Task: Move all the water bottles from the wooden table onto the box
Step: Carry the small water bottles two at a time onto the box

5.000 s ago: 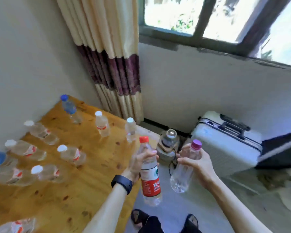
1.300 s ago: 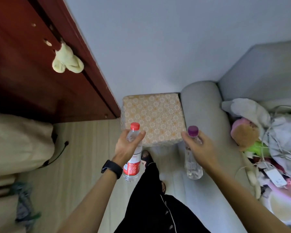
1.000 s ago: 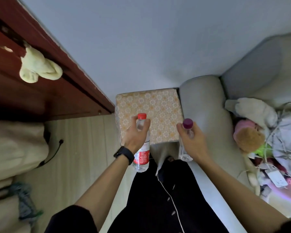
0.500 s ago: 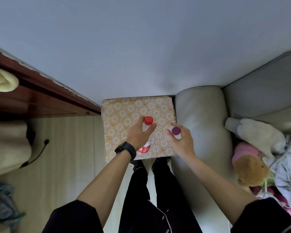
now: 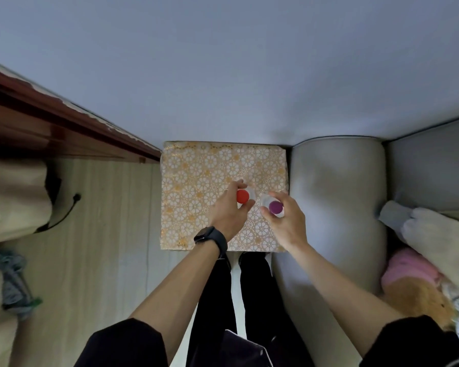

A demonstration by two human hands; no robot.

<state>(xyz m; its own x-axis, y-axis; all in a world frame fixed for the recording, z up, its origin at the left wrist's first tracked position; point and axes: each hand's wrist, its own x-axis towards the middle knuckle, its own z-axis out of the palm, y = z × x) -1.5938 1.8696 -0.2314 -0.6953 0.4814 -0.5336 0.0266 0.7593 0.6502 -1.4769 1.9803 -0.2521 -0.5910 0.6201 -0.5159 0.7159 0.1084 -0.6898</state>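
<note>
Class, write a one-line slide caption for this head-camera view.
Seen from above, the left hand and right hand hold a red-capped bottle and a purple-capped bottle upright over the floral box.

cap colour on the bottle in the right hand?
Purple cap on the clear plastic bottle in the right hand; head view, from above.

Left hand (image 5: pixel 229 211) grips red-capped bottle (image 5: pixel 242 196), right hand (image 5: pixel 285 222) grips purple-capped bottle (image 5: pixel 275 207), both upright over patterned box (image 5: pixel 196 186)

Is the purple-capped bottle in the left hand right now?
No. The purple-capped bottle is in the right hand; the left hand holds the red-capped bottle over the box.
</note>
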